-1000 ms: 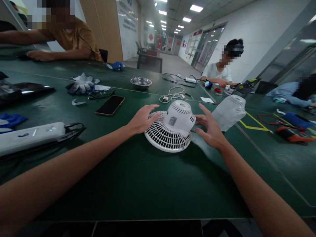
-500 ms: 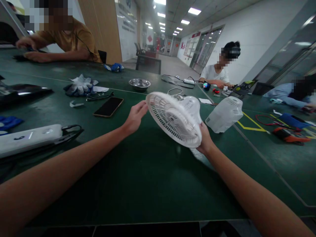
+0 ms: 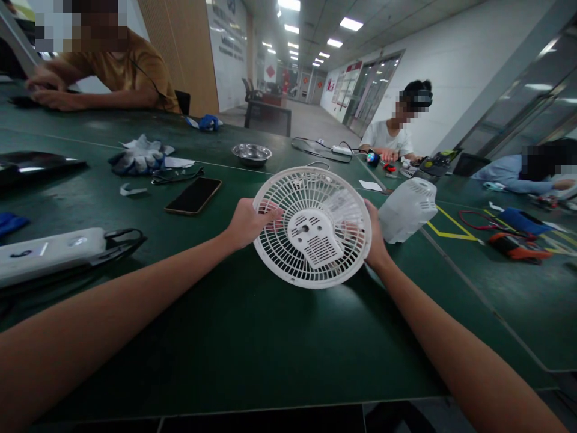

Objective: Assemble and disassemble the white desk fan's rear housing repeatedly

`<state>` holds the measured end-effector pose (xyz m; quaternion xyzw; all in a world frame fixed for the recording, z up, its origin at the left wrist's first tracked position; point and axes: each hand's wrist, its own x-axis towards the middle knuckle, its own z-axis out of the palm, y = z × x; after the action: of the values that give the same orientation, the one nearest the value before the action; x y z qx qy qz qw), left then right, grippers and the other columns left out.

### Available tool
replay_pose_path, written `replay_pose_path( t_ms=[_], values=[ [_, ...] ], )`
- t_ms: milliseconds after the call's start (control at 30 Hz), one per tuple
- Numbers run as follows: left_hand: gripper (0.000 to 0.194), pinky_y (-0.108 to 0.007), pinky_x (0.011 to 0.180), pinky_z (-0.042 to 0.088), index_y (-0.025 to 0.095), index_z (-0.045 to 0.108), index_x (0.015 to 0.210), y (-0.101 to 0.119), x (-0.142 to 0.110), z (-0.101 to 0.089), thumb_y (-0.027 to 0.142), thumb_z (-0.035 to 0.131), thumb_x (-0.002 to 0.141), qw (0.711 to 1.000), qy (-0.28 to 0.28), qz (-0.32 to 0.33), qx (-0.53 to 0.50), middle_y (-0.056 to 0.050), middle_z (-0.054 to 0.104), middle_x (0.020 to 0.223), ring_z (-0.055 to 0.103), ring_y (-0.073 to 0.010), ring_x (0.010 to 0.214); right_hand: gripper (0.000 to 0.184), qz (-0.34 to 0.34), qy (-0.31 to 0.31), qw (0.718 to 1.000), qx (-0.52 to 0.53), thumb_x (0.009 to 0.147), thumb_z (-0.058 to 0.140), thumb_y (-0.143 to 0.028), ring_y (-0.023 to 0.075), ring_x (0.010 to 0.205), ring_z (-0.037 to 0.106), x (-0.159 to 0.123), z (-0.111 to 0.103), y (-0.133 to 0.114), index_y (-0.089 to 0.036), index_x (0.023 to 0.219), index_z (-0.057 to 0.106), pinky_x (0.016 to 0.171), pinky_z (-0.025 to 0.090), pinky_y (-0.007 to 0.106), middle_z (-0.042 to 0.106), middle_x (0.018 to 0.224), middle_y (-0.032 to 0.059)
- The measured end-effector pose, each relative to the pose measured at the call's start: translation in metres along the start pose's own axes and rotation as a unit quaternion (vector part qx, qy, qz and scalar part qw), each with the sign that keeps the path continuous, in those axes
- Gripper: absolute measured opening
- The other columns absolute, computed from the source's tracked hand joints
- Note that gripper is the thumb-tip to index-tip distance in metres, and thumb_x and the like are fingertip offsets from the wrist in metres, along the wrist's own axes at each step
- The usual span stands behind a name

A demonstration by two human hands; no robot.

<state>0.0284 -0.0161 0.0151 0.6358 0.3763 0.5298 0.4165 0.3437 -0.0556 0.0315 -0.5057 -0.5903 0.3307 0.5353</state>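
Note:
Between my hands, above the green table, is a round white fan grille (image 3: 311, 231), tilted so its slotted face and centre plate face me. My left hand (image 3: 252, 222) grips its left rim, thumb on the near side and fingers behind the bars. On the opposite rim, my right hand (image 3: 375, 237) holds it from behind, with its fingers partly seen through the slots. Whatever is attached at the back of the grille is mostly hidden. Just right of my right hand stands a translucent white plastic housing (image 3: 408, 210).
To the left lie a phone (image 3: 193, 196), a white power strip (image 3: 51, 255) and gloves (image 3: 139, 154). A metal bowl (image 3: 251, 154) sits behind the grille. An orange multimeter (image 3: 518, 246) is at right. Several people sit around the table (image 3: 270, 349).
The grille has turned from a steep sideways tilt to show its slotted face to me. My left hand, at its edge before, now grips the rim.

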Motion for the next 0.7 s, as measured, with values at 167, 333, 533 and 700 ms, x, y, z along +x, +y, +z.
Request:
replay_pose_path(
  t_ms=[167, 333, 533, 700],
  values=[
    [0.023, -0.043, 0.067, 0.065, 0.016, 0.075, 0.088, -0.012, 0.005, -0.008, 0.037, 0.081, 0.082, 0.997, 0.057, -0.051, 0.025, -0.008, 0.077, 0.076, 0.074, -0.0237, 0.066, 0.080, -0.083, 0.107, 0.904, -0.405, 0.071, 0.078, -0.041, 0.0394, 0.112, 0.061, 0.017, -0.049, 0.015, -0.022, 0.143, 0.048, 0.105, 0.044, 0.063, 0.063, 0.127, 0.0151],
    [0.021, -0.046, 0.075, 0.065, 0.016, 0.074, 0.090, -0.015, 0.008, -0.014, 0.032, 0.081, 0.080, 0.991, 0.090, -0.099, 0.004, -0.009, 0.077, 0.082, 0.076, -0.0256, 0.075, 0.069, -0.039, 0.090, 0.876, -0.472, 0.075, 0.075, -0.038, 0.0366, 0.106, 0.060, 0.020, -0.058, 0.022, -0.022, 0.137, 0.052, 0.099, 0.048, 0.058, 0.059, 0.117, 0.0149],
    [0.016, -0.048, 0.076, 0.065, 0.017, 0.073, 0.087, -0.013, 0.008, -0.014, 0.028, 0.081, 0.079, 0.988, 0.098, -0.122, -0.014, -0.008, 0.077, 0.081, 0.077, -0.0258, 0.076, 0.059, -0.180, 0.284, 0.813, -0.475, 0.078, 0.070, -0.039, 0.0377, 0.131, 0.047, 0.023, -0.078, 0.002, -0.020, 0.131, 0.055, 0.115, 0.035, 0.059, 0.055, 0.132, 0.0169],
    [0.016, -0.048, 0.079, 0.066, 0.018, 0.073, 0.089, -0.013, 0.008, -0.014, 0.027, 0.081, 0.079, 0.987, 0.091, -0.133, -0.028, -0.009, 0.078, 0.088, 0.078, -0.0266, 0.082, 0.094, -0.053, 0.386, 0.848, -0.360, 0.062, 0.078, -0.035, 0.0384, 0.129, 0.054, 0.034, -0.107, 0.031, -0.017, 0.145, 0.037, 0.111, 0.042, 0.057, 0.055, 0.139, 0.0204]
  ],
)
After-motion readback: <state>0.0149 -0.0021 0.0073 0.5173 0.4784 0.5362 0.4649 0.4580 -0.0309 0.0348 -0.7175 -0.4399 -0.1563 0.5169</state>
